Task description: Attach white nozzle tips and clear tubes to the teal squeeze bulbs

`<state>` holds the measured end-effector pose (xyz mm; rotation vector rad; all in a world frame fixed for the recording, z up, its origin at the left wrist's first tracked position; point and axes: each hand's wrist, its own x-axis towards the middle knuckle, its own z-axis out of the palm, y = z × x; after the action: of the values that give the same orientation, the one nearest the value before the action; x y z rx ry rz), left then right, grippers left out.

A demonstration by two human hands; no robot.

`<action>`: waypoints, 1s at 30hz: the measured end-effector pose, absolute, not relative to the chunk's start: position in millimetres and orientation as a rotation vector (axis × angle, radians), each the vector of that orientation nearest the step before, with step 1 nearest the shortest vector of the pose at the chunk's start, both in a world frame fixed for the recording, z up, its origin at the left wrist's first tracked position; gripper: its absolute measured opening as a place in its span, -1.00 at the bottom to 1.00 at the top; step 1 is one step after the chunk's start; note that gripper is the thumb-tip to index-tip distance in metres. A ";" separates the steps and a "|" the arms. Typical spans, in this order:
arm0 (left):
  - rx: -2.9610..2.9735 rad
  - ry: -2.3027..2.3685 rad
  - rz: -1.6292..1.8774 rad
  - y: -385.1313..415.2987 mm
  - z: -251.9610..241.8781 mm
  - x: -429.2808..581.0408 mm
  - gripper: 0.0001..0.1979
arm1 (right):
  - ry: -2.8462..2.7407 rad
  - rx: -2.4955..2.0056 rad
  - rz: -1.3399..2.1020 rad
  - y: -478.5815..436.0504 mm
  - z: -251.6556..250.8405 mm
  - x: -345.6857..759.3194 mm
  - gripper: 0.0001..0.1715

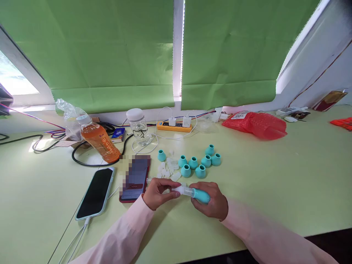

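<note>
My right hand [213,200] is wrapped round a teal rubber bulb [202,196] that has a clear tube [188,191] on its left end. Between the thumb and fingers of my left hand [159,193] is a small white tip [178,190], at the far end of that clear tube. I cannot tell whether the tip is fixed to the tube or only touching it. Just beyond my hands stand several teal funnel-shaped rubber pieces [186,170], open ends up. Left of them lies a pile of small clear and white plastic parts [165,171].
Two phones, one dark-screened [96,193] and one red-edged [137,179], lie to the left. Behind them are an orange drink bottle [100,141], a clear jar [139,128], and a power strip [174,127] with cables. A red plastic bag [255,124] sits back right.
</note>
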<state>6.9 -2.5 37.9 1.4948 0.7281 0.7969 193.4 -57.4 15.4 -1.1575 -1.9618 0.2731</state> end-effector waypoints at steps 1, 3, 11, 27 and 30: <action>1.520 0.718 0.785 -2.7 37.8 6.8 -0.76 | -1.971 -1.156 0.263 -57.7 14.9 193.1 -0.78; 1.580 0.719 0.770 -2.2 37.6 5.9 -0.78 | -1.993 -1.149 0.241 -57.8 14.1 192.9 -0.78; 1.758 0.813 0.669 1.7 36.1 2.2 -0.81 | -2.129 -1.154 0.017 -56.2 6.8 194.9 -0.76; 1.685 0.734 0.671 -0.6 22.3 6.1 -0.65 | -2.046 -1.170 -0.020 -57.8 5.1 188.8 -0.86; 1.804 0.694 0.728 -2.2 21.4 7.0 -0.66 | -2.041 -1.200 0.031 -59.5 6.5 187.0 -0.89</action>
<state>7.0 -2.2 21.4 1.8040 0.6938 0.7282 187.0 -59.5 6.5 -1.2004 -2.0412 0.0314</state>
